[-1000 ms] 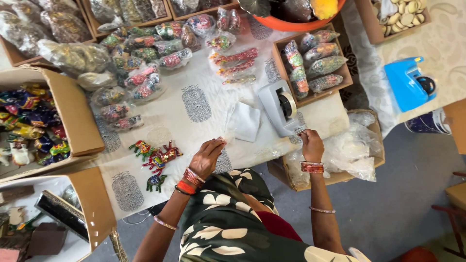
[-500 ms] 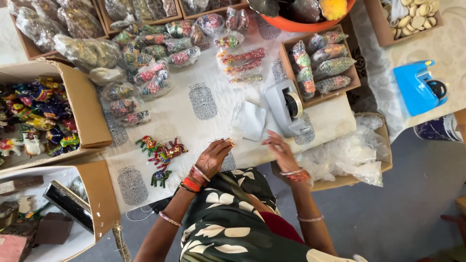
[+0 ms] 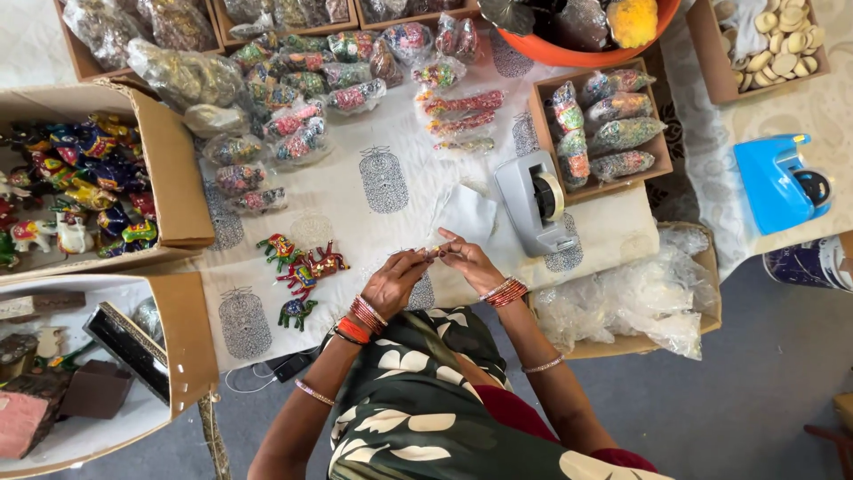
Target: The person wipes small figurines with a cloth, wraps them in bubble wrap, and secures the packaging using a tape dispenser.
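- Head view: both hands meet over the surface [image 3: 400, 213]; left hand [image 3: 395, 283] and right hand [image 3: 469, 260] pinch a small tape piece [image 3: 435, 248] between them.
- I'd worry the tape folds onto itself, fingertips being so close; clear bag [image 3: 466, 213] lies just beyond, tape dispenser [image 3: 538, 203] beside.

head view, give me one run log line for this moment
left hand: fingertips meet right's on a small pale piece | right hand: pinching it | clear bag: beyond hands | tape dispenser: right | painted animal figures: left
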